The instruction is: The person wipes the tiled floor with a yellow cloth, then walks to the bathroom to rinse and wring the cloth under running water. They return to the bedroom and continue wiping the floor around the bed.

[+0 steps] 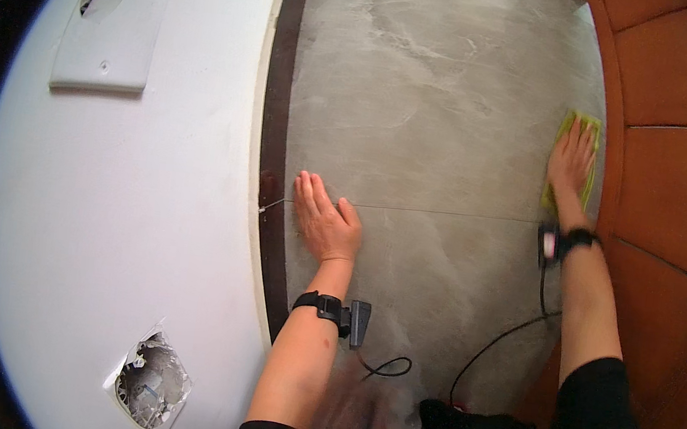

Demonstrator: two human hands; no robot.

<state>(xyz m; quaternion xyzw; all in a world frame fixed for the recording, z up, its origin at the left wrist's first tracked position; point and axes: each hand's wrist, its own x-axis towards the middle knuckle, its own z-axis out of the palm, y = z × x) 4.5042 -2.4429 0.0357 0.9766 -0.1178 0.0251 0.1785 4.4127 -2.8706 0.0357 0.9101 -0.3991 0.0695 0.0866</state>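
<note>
Under my right hand lies a yellow-green cloth, pressed flat on the grey marble-patterned floor tile beside the orange-brown leather panels. The fingers point away from me along the cloth. My left hand rests palm down on the tiles near the dark skirting strip, and it holds nothing. Its thumb stands apart from the other fingers. A thin tile joint runs across the floor by the left hand.
On the left rises a white wall with a holed cover plate and a rough open socket hole. Orange-brown leather furniture bounds the right side. Each wrist carries a strapped device with a black cable.
</note>
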